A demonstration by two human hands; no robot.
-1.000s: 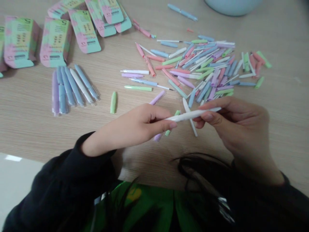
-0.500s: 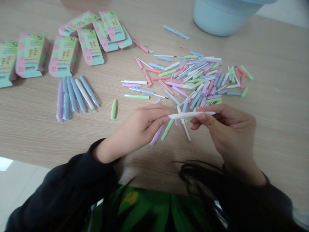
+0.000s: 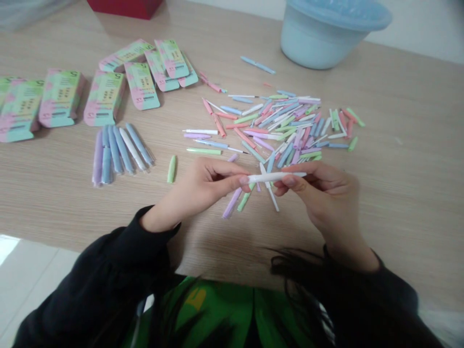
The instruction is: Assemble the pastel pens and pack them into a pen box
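A white pen [image 3: 266, 177] is stretched level between my two hands. My left hand [image 3: 213, 183] pinches its left end, and my right hand [image 3: 319, 193] grips the part toward its right tip. Below the pen, a loose white pen part [image 3: 272, 197] lies slanting on the table, beside a green piece [image 3: 245, 199] and a purple piece [image 3: 232, 203]. Just beyond my hands spreads a heap of coloured pen parts [image 3: 290, 125]. To the left of my left hand stands a single green cap [image 3: 171, 169].
Several capped pens [image 3: 122, 150] lie in a row at the left. Behind them are pink and green boxes [image 3: 104, 96]. A light blue basin [image 3: 319, 38] stands at the back right, and a red box [image 3: 125, 7] at the back left. The table's near edge [image 3: 72, 247] shows at lower left.
The view has tilted up, so the basin and a red box show more. Both hands keep hold of the white pen; my right hand now appears nearer my left.
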